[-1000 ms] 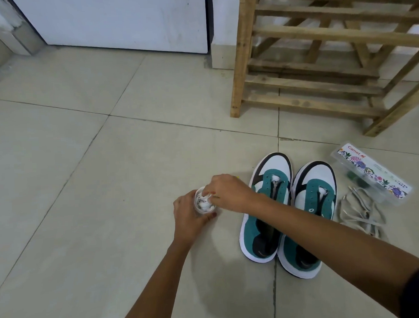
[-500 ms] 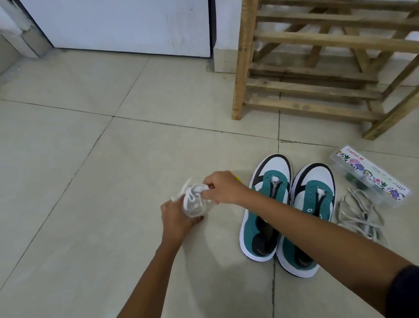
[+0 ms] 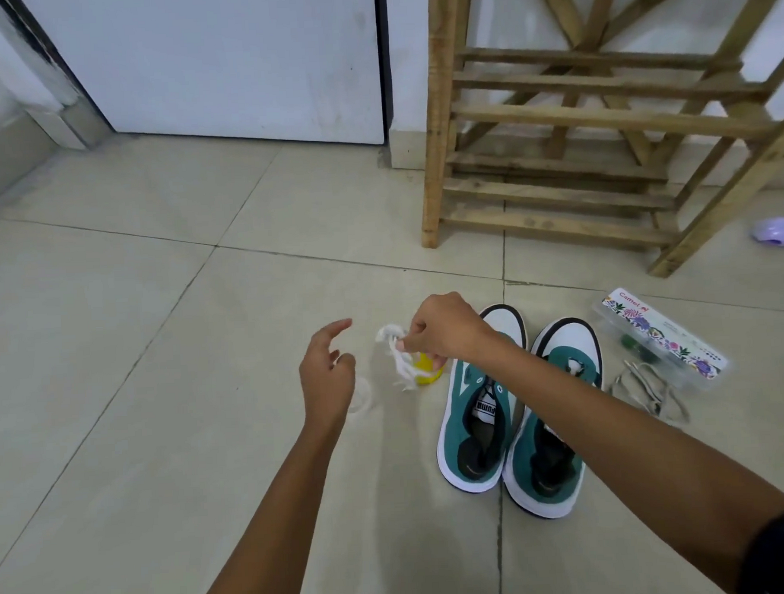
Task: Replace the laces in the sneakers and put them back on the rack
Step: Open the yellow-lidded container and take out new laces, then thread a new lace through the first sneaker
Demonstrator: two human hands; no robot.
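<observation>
Two sneakers [image 3: 516,408] beside rack [image 3: 567,123], right hand [image 3: 445,328] pinching white laces [image 3: 397,355], left hand [image 3: 328,371] loosely spread

We read two texts. "PUMA" stands in dark letters on the white tongue label of the left sneaker [image 3: 485,409], the shoe lying just right of and below our right grip [image 3: 445,332]; the letters are turned away from us. "Camel" stands in red at the far end of the flower-printed lid of the clear plastic box [image 3: 659,336], farther right of that grip, past both shoes. The box's smaller print is too small to read.
</observation>
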